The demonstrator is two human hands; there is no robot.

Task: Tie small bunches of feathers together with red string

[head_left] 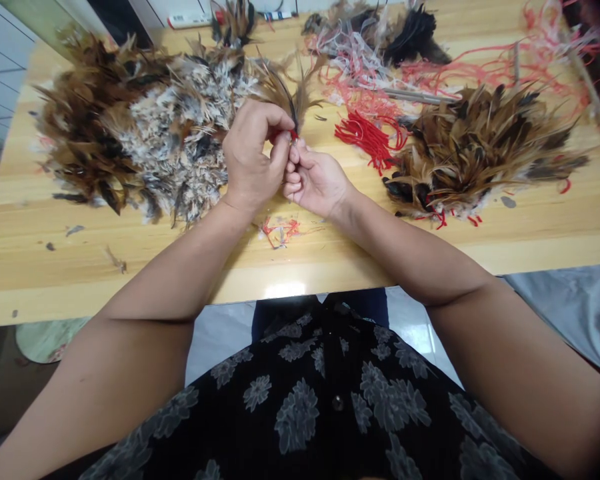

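Above the middle of the table, my left hand (257, 150) pinches a small bunch of brown and black feathers (300, 90) whose tips fan upward. A bit of red cord (294, 134) shows at the base of the bunch, between my fingers. My right hand (320, 180) meets the left at that base, its fingers curled and pinched together; exactly what they grip is too small to make out. Beside my left hand lies a big heap of loose feathers (165, 140), brown with pale fluffy quill ends.
On the right rests a pile of brown feather bunches (460, 147) with red ends. Red cords (367, 137) lie beside it, near pink and white strings (350, 53) and a dark feather clump (417, 37). Markers (190, 21) line the back edge. Orange scraps (280, 229) lie near the front.
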